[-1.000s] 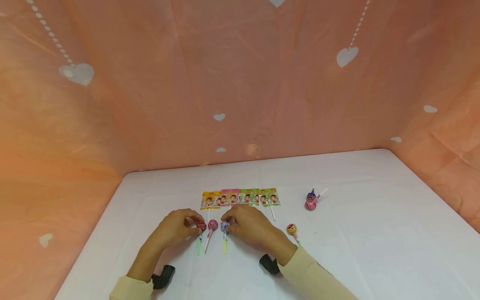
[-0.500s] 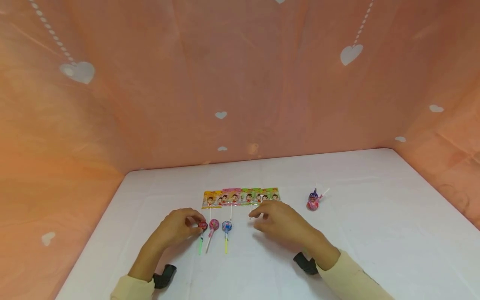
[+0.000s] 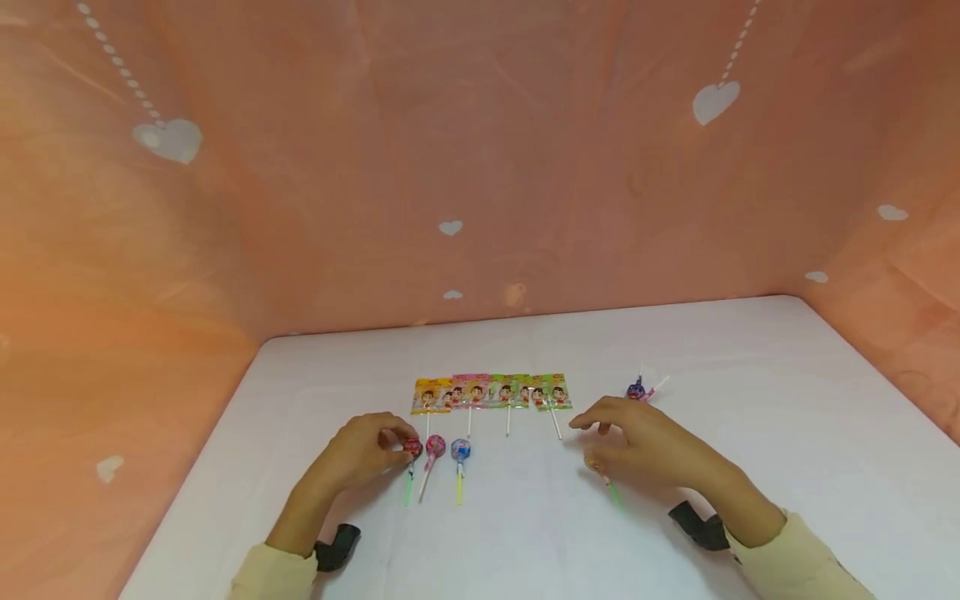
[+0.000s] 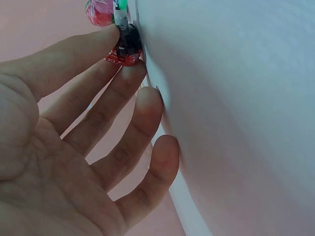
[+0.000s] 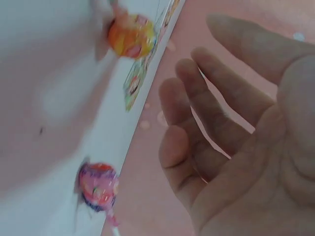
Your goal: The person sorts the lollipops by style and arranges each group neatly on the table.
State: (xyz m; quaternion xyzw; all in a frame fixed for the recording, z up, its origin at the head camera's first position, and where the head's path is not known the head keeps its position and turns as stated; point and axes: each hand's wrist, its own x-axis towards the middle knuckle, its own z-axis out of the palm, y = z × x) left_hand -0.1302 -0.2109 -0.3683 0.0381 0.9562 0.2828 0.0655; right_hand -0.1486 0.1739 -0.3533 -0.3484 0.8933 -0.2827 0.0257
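In the head view my left hand (image 3: 362, 454) pinches the head of a red lollipop (image 3: 412, 448) between thumb and fingertips; its green stick points toward me. The left wrist view shows the red and dark wrapper (image 4: 129, 49) at the fingertips. Beside it lie a pink lollipop (image 3: 435, 447) and a blue lollipop (image 3: 461, 451) with a yellow stick. My right hand (image 3: 648, 442) is over a yellow lollipop (image 5: 132, 35), whose head it partly hides in the head view. In the right wrist view its fingers are loosely bent, apart from that candy.
Flat-bagged lollipops lie in a row behind: a yellow packet (image 3: 427, 397), a pink packet (image 3: 471, 390) and green packets (image 3: 553, 390). Right of them is a purple lollipop (image 3: 635, 389), with a pink lollipop (image 5: 98, 187) beside it. A peach cloth (image 3: 480, 167) surrounds the white table (image 3: 525, 533).
My right hand has let go of the blue lollipop and moved right, to the yellow lollipop. My left hand stays at the red lollipop. The head view has shifted slightly.
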